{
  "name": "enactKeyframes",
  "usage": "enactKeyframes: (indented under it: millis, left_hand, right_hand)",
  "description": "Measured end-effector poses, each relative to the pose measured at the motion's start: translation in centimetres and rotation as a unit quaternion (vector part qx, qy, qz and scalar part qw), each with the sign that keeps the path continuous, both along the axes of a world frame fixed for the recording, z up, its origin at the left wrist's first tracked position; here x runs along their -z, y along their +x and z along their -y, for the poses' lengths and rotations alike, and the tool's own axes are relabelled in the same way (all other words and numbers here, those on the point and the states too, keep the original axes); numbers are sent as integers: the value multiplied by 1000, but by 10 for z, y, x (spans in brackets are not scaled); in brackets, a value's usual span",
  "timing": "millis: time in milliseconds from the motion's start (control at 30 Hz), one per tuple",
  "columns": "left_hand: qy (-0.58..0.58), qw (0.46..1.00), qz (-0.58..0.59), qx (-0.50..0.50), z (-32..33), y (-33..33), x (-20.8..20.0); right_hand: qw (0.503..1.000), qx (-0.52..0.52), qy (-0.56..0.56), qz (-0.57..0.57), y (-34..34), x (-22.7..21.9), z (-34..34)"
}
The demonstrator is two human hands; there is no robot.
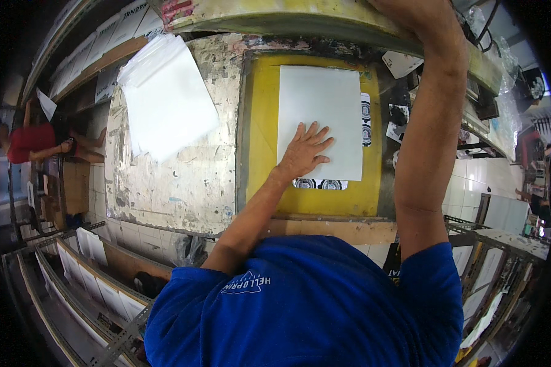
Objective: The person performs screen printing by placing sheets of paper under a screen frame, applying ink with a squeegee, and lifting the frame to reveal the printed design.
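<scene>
A white sheet lies on a yellow board set into the worktable. My left hand rests flat on the lower part of this sheet, its fingers spread. Printed paper with dark round emblems shows past the sheet's right edge, and more of it past the lower edge. My right arm stretches up to the top of the view, where my right hand is at a long, yellow-stained frame. The picture's top edge cuts that hand off, so its fingers are hidden.
Left of the board, a loose stack of white sheets lies on the paint-stained tabletop. Metal racks with boards stand at the lower left. A person in a red top is at the far left. Clear plastic hangs at the upper right.
</scene>
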State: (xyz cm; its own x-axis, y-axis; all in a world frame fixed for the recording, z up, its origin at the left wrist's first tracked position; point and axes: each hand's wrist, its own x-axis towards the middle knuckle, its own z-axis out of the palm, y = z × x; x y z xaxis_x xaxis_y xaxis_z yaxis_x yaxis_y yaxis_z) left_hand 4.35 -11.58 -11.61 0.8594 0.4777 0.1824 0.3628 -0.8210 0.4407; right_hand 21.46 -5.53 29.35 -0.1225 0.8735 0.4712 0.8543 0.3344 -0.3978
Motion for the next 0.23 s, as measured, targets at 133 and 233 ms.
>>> enactKeyframes:
  millis: [133, 233]
  left_hand:
    - [-163, 944, 252, -139, 1, -21, -81]
    - [-275, 788, 523, -172, 6, -48, -134]
  right_hand:
    - [998, 15, -59, -26, -15, 2, 30]
    - [998, -9, 64, -3, -13, 34, 37]
